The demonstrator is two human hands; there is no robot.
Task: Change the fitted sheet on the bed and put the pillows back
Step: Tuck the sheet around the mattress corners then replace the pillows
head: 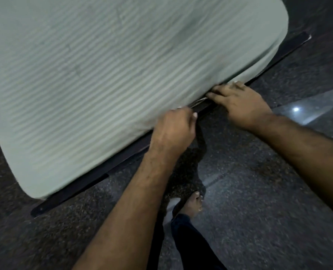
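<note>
While left grip (174, 123) pinches sheet (103, 75) (taut).

L hand (174, 125) curled, R hand (241, 102) fingers straight, both arms extended.

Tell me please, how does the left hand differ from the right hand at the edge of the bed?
The left hand has curled fingers that pinch the pale green sheet at its lower edge; the right hand lies flatter, with straighter fingers pushed in between the sheet and the dark bed frame. The left hand is nearer the person, the right hand farther along the edge. Both work on the same side of the bed.
</note>
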